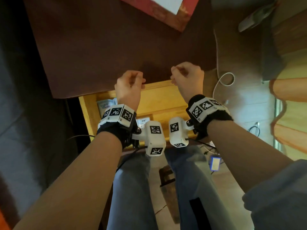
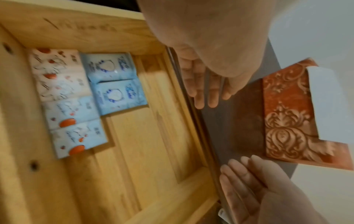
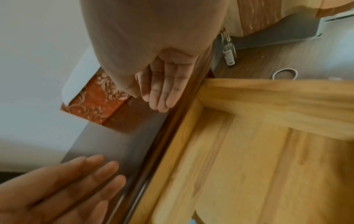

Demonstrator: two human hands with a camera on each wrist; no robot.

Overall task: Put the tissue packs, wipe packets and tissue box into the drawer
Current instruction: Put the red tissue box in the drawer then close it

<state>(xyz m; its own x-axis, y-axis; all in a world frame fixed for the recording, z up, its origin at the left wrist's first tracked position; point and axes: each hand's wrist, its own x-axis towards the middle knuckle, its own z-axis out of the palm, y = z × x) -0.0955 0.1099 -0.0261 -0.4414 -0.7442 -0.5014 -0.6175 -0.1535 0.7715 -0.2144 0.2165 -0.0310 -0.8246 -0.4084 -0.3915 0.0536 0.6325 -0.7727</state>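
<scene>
The wooden drawer (image 1: pixel 167 100) (image 2: pixel 145 136) stands pulled out under the dark table top (image 1: pixel 108 47). Inside it at the left lie several tissue packs (image 2: pixel 67 103) with orange marks and two blue wipe packets (image 2: pixel 114 81); the head view shows only one pack (image 1: pixel 106 105). The red patterned tissue box (image 1: pixel 159 12) (image 2: pixel 287 121) (image 3: pixel 95 103) rests on the table's far part. My left hand (image 1: pixel 131 85) (image 2: pixel 203 84) and right hand (image 1: pixel 186 75) (image 3: pixel 164 89) hover empty over the table's front edge, fingers relaxed, holding nothing.
A white cable (image 1: pixel 224 78) loops on the wooden floor right of the table. A glass bottle (image 3: pixel 229 53) and a white ring-shaped dish (image 3: pixel 285 74) stand on the floor beyond the drawer. My legs in jeans (image 1: pixel 132 188) are below the drawer front.
</scene>
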